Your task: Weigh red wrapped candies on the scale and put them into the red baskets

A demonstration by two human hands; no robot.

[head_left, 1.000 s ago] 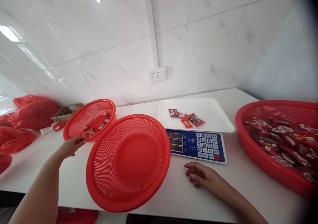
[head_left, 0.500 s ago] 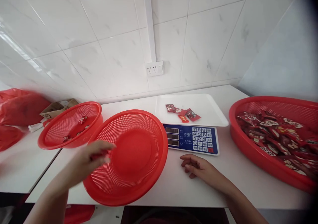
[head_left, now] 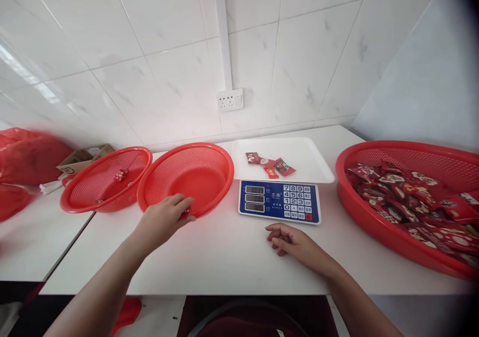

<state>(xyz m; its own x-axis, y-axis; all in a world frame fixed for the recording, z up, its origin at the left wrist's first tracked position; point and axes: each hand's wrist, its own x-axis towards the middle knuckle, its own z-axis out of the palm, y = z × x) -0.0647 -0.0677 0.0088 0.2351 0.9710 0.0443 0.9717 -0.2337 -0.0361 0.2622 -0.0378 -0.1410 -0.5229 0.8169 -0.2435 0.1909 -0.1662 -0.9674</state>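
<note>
My left hand (head_left: 166, 221) is at the near rim of a red perforated basket (head_left: 179, 157), its fingers curled down round a small red packet (head_left: 186, 211) that is mostly hidden. No packets show in the visible part of that basket. My right hand (head_left: 290, 243) rests on the white table in front of the scale (head_left: 279, 201), fingers loosely bent and apart, holding nothing. On the scale's white tray (head_left: 314, 162) lie several small red packets (head_left: 282, 166).
To the right a large red basket (head_left: 359, 217) holds a heap of red packets (head_left: 404, 192). Left of the middle basket stands another red basket (head_left: 71, 205) with a few packets. A cardboard box (head_left: 80, 162) and red plastic bags (head_left: 33, 157) lie farther left.
The middle basket has moved back, away from me, and sits flatter against the left basket. My left hand has moved right to its near rim. The right hand has stayed on the table.
</note>
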